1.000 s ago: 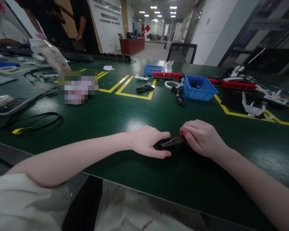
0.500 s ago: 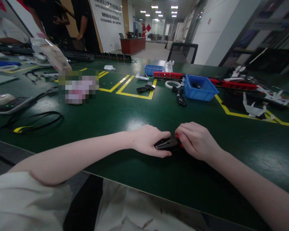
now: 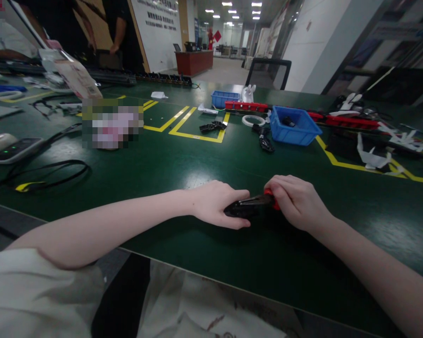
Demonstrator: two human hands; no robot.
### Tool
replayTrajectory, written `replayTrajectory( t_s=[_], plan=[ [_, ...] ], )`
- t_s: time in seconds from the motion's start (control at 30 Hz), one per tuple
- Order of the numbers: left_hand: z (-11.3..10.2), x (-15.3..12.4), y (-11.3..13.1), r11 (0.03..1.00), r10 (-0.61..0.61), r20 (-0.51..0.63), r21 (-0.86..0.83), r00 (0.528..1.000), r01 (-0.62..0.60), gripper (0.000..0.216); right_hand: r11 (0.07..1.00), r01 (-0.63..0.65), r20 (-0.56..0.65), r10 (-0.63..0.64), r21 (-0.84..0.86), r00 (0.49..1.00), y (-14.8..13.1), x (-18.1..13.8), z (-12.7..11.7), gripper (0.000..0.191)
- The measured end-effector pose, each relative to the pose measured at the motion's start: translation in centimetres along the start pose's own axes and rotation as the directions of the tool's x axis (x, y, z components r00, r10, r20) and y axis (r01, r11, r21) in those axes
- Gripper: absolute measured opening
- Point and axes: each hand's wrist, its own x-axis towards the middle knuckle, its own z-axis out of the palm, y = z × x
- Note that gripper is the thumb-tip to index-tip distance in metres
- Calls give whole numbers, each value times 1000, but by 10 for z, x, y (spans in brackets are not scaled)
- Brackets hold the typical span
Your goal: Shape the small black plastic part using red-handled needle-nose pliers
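Observation:
Both my hands meet over a small black part (image 3: pixel 248 206) lying on the green table (image 3: pixel 204 155) near its front edge. My left hand (image 3: pixel 216 203) is closed around the part's left end, thumb underneath. My right hand (image 3: pixel 296 203) is curled over the right end, where a red piece (image 3: pixel 270 194) shows between its fingers. The black part looks flat and pointed; its far end is hidden under my right fingers.
A blue bin (image 3: pixel 295 126) with black pieces beside it stands at the back right, a smaller blue bin (image 3: pixel 222 99) and red strips (image 3: pixel 246 106) behind. Yellow floor-style markings cross the table. A black cable loop (image 3: pixel 45 173) and a scale-like device (image 3: pixel 14 149) lie at left. People stand far left.
My right hand slid left against the black part, then drew back slightly right, so the red piece shows again. My left hand stayed put.

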Motion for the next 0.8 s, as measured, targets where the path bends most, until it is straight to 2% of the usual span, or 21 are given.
replayTrajectory(
  t_s=[0.27, 0.4, 0.47, 0.8],
  plan=[
    [3, -1, 0, 1000, 20, -48, 16, 999, -19, 41, 993, -64, 6, 64, 95, 998, -7, -1, 6, 33],
    [6, 1, -5, 970, 110, -134, 229, 985, -77, 47, 996, -78, 7, 78, 40, 997, -4, 1, 2, 33],
    [7, 1, -8, 960, 122, -148, 270, 981, -78, 50, 996, -83, 6, 83, 14, 997, -2, 2, 1, 33],
    [6, 0, -9, 984, 74, -146, 172, 987, -48, 66, 997, -54, -16, 53, -50, 998, 1, 2, 1, 33]
  ],
)
